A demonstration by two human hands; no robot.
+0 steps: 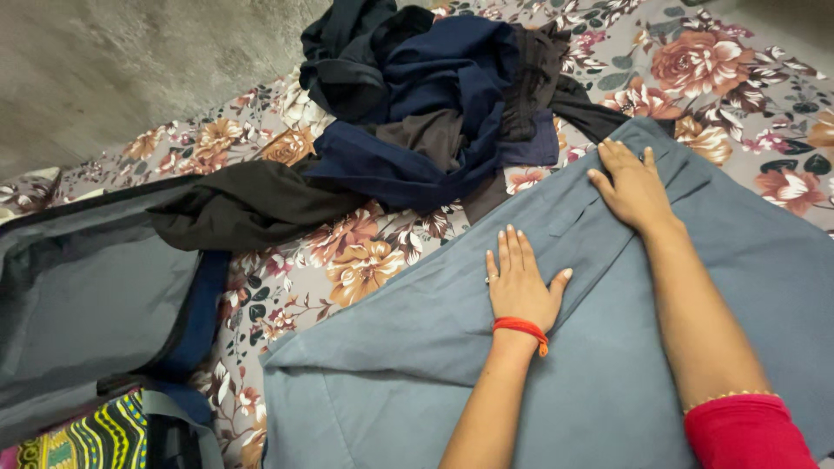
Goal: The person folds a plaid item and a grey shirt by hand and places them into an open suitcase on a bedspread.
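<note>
One grey-blue garment point(608, 365) lies spread across the lower right of the frame. Two hands press flat on it, fingers open, gripping nothing: left hand point(519, 282) at centre, right hand point(632, 187) above it. One heap of dark clothes point(417, 104) sits top centre; one open grey bag point(87, 304) lies at left on the floral sheet point(347, 260).

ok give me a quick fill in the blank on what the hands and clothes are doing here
1. Both hands rest flat on a ____ garment spread on the floral sheet.
2. The left hand wears an orange ____ at the wrist.
3. The right hand comes out of a ____ sleeve.
4. The heap of dark clothes lies ____ the hands, farther from the camera.

Missing words: grey; band; red; beyond
</note>
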